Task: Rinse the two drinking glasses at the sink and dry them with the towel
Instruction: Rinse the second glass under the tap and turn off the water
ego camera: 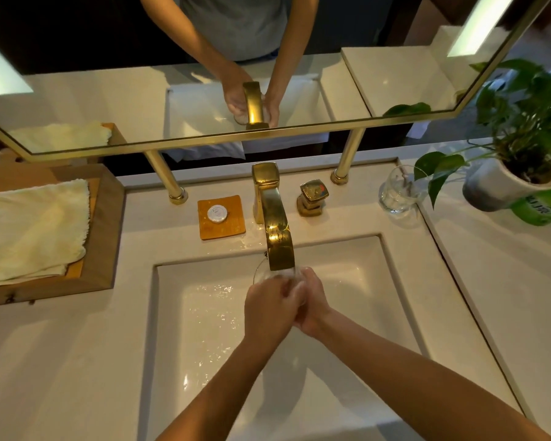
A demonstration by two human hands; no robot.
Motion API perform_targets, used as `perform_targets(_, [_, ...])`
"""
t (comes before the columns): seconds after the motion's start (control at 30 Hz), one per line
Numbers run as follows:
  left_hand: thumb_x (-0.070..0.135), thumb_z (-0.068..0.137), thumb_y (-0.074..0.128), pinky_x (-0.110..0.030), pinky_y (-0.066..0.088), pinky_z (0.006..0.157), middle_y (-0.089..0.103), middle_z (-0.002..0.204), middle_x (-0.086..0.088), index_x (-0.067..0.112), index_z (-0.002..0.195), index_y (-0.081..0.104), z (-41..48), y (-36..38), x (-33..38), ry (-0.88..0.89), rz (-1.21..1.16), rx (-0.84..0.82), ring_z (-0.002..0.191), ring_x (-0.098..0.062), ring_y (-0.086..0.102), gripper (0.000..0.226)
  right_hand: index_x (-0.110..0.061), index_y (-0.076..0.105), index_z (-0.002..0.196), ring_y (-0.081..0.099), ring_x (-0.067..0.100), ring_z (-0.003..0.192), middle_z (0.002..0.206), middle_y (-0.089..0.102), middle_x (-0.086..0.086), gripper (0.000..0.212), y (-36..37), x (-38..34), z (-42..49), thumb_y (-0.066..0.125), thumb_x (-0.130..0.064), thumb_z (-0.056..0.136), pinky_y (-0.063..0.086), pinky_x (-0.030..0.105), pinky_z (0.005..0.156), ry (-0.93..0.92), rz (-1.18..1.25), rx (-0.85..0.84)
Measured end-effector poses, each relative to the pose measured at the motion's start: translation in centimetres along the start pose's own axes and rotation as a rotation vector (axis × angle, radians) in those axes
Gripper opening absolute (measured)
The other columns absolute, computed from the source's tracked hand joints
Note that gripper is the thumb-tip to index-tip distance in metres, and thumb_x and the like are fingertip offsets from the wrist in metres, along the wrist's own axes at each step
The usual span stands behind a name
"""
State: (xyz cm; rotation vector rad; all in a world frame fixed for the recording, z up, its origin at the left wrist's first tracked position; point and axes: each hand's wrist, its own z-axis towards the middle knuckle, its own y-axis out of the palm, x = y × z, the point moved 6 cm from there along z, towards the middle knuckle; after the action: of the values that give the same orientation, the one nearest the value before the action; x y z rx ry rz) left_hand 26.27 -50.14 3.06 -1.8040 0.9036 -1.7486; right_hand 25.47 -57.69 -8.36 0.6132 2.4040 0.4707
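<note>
A clear drinking glass [269, 275] is held under the spout of the gold faucet [275, 230], over the white sink [379, 281]. My left hand [268, 308] wraps around its left side and my right hand [310, 305] grips its right side; the hands hide most of the glass. Water splashes show on the basin floor. A second clear glass [396, 194] stands upright on the counter right of the faucet, beside the plant. A pale yellow towel [32, 229] lies folded on a wooden tray [104, 243] at the left.
A gold tap handle [312, 197] stands right of the faucet. An orange soap dish [221, 216] with a round soap sits to its left. A potted plant [519, 160] and a green bottle [538, 210] occupy the right counter. A gold-framed mirror [204, 140] on gold posts rises behind.
</note>
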Motion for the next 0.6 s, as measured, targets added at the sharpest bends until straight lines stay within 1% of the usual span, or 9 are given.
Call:
perform_targets(0.07, [0.034, 0.094, 0.052, -0.022, 0.046, 0.065, 0.068, 0.076, -0.001, 0.014, 0.083, 0.068, 0.5, 0.4, -1.1, -0.173, -0.186, -0.07, 0.07, -0.011, 0.063, 0.028, -0.015, 0.066, 0.071, 0.045, 0.018, 0.068, 0.066, 0.054, 0.005, 0.043, 0.1, -0.2, -0.4, 0.041, -0.046, 0.088, 0.035, 0.029, 0.06, -0.046, -0.081, 0.022])
perform_targets(0.13, [0.031, 0.094, 0.049, -0.032, 0.053, 0.075, 0.068, 0.087, -0.01, 0.008, 0.084, 0.064, 0.6, 0.9, -2.1, -0.353, -0.374, -0.243, 0.077, -0.015, 0.063, 0.03, -0.008, 0.065, 0.09, 0.051, 0.018, 0.072, 0.075, 0.058, 0.006, 0.045, -0.5, -0.1, -0.4, 0.038, -0.044, 0.094, 0.04, 0.027, 0.059, -0.082, -0.206, 0.079])
perform_targets(0.2, [0.028, 0.089, 0.05, -0.038, 0.053, 0.086, 0.067, 0.099, -0.018, 0.01, 0.085, 0.064, 0.7, 0.9, -1.8, -0.226, -0.206, -0.367, 0.079, -0.014, 0.062, 0.023, -0.006, 0.062, 0.105, 0.057, 0.021, 0.08, 0.089, 0.064, 0.009, 0.049, -0.9, 0.2, -0.5, 0.034, -0.046, 0.099, 0.046, 0.03, 0.067, -0.091, -0.198, 0.104])
perform_targets(0.33, [0.012, 0.095, 0.044, -0.032, 0.047, 0.085, 0.065, 0.111, -0.014, 0.008, 0.116, 0.061, -0.1, 0.3, -0.6, 0.041, 0.22, -0.5, 0.1, -0.027, 0.061, 0.028, -0.008, 0.067, 0.101, 0.066, 0.024, 0.088, 0.093, 0.071, 0.013, 0.053, -0.9, 0.9, -0.6, 0.038, -0.053, 0.097, 0.053, 0.035, 0.08, 0.095, 0.002, 0.095])
perform_targets(0.37, [0.01, 0.095, 0.041, -0.034, 0.044, 0.084, 0.064, 0.112, -0.018, 0.004, 0.116, 0.061, -0.3, 0.3, -0.6, 0.083, 0.293, -0.569, 0.102, -0.032, 0.058, 0.029, -0.008, 0.071, 0.095, 0.067, 0.022, 0.083, 0.087, 0.071, 0.011, 0.054, -0.8, 1.3, -0.6, 0.042, -0.054, 0.095, 0.054, 0.032, 0.077, 0.173, -0.005, 0.094])
perform_targets(0.47, [0.01, 0.096, 0.04, -0.034, 0.043, 0.082, 0.064, 0.11, -0.016, 0.006, 0.111, 0.062, -0.5, 0.2, -0.9, 0.138, 0.411, -0.636, 0.101, -0.03, 0.058, 0.027, -0.012, 0.07, 0.061, 0.054, 0.012, 0.045, 0.056, 0.059, 0.002, 0.06, -0.8, 2.3, -1.1, 0.048, -0.059, 0.09, 0.042, 0.019, 0.042, 0.318, -0.087, 0.049])
perform_targets(0.5, [0.009, 0.096, 0.041, -0.033, 0.045, 0.088, 0.064, 0.114, -0.013, 0.007, 0.116, 0.06, -0.5, 0.4, -1.1, 0.155, 0.478, -0.663, 0.104, -0.028, 0.059, 0.027, -0.013, 0.068, 0.059, 0.047, 0.01, 0.04, 0.053, 0.055, 0.0, 0.06, -1.0, 2.5, -1.2, 0.048, -0.062, 0.088, 0.037, 0.018, 0.038, 0.334, -0.109, 0.027])
perform_targets(0.57, [0.012, 0.098, 0.042, -0.028, 0.042, 0.099, 0.057, 0.127, -0.01, 0.007, 0.128, 0.052, -0.8, 0.3, -1.9, 0.0, 0.487, -0.663, 0.116, -0.023, 0.055, 0.031, -0.015, 0.065, 0.059, 0.036, 0.007, 0.038, 0.051, 0.049, -0.002, 0.058, -0.8, 2.6, -1.3, 0.049, -0.065, 0.086, 0.027, 0.017, 0.036, 0.31, -0.113, -0.023])
perform_targets(0.6, [0.017, 0.099, 0.042, -0.026, 0.042, 0.098, 0.058, 0.126, -0.01, 0.008, 0.128, 0.051, -1.0, 0.4, -2.2, -0.041, 0.456, -0.638, 0.116, -0.021, 0.055, 0.032, -0.016, 0.064, 0.06, 0.033, 0.007, 0.038, 0.052, 0.047, -0.002, 0.057, -0.8, 2.5, -1.2, 0.049, -0.064, 0.086, 0.024, 0.017, 0.036, 0.274, -0.096, -0.026])
